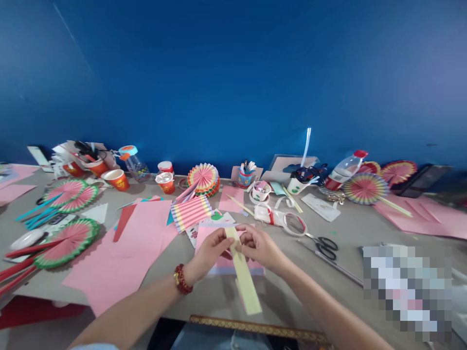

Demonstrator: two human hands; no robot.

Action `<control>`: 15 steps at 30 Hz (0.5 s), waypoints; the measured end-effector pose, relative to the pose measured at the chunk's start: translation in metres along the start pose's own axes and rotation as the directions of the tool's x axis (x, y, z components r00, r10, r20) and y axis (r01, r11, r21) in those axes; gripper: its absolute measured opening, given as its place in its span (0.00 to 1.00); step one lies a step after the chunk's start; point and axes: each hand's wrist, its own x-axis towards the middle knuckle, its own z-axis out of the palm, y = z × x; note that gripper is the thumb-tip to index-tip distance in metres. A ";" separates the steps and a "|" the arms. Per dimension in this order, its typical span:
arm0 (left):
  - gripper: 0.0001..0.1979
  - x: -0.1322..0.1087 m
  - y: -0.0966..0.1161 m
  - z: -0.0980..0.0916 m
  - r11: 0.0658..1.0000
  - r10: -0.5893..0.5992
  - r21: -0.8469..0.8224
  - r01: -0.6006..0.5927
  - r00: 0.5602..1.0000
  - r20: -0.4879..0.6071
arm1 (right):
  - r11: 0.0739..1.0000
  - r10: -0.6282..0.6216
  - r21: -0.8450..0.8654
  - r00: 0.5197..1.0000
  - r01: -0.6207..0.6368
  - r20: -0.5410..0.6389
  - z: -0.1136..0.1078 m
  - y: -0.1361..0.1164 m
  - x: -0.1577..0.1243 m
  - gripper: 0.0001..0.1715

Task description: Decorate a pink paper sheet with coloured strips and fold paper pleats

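Observation:
A long pale yellow paper strip (245, 278) is held between both hands over the grey table (343, 233), its near end hanging toward me. My left hand (211, 250), with a red bead bracelet on the wrist, pinches the strip's far end from the left. My right hand (258, 245) pinches the same end from the right, fingers curled. A pink sheet (226, 265) lies right under the hands.
Pink paper sheets (142, 243) cover the left middle. Folded paper fans (67, 240) lie at the left, another fan (365, 188) at the right. Scissors (323, 245) sit right of my hands. Cups (117, 180), a bottle (345, 170) and a pleated strip (190, 212) stand farther back.

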 end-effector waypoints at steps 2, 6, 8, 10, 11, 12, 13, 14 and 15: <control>0.22 -0.007 -0.003 0.003 0.996 -0.066 -0.060 0.072 0.994 0.087 | 1.000 0.003 0.017 0.998 -0.002 -0.056 0.003 0.005 -0.002 0.33; 0.23 -0.019 -0.008 -0.002 0.991 -0.121 -0.045 0.129 0.982 0.147 | 0.998 -0.010 0.052 0.990 0.018 -0.138 0.002 0.014 -0.011 0.39; 0.21 -0.023 -0.009 -0.009 0.996 -0.094 0.018 0.092 0.988 0.119 | 0.999 -0.023 0.037 0.990 0.028 -0.139 -0.002 0.017 -0.021 0.35; 0.20 -0.028 -0.007 -0.016 0.995 -0.082 0.065 0.073 0.985 0.151 | 0.997 -0.063 -0.046 0.989 0.058 -0.131 -0.007 0.018 -0.034 0.32; 0.20 -0.030 -0.005 -0.019 0.994 -0.089 0.077 0.076 0.979 0.182 | 0.990 -0.096 -0.115 0.989 0.083 -0.114 -0.009 0.018 -0.041 0.30; 0.20 -0.032 -0.003 -0.022 0.993 -0.101 0.088 0.084 0.971 0.216 | 0.974 -0.131 -0.195 0.988 0.113 -0.080 -0.011 0.017 -0.047 0.27; 0.20 -0.034 0.000 -0.023 0.990 -0.118 0.104 0.095 0.961 0.251 | 0.950 -0.160 -0.278 0.987 0.145 -0.032 -0.012 0.016 -0.053 0.24; 0.19 -0.036 0.002 -0.025 0.986 -0.140 0.124 0.109 0.948 0.286 | 0.918 -0.183 -0.356 0.983 0.177 0.016 -0.013 0.014 -0.058 0.21; 0.19 -0.038 0.004 -0.025 0.981 -0.164 0.149 0.122 0.933 0.321 | 0.880 -0.209 -0.425 0.976 0.214 0.058 -0.013 0.013 -0.062 0.18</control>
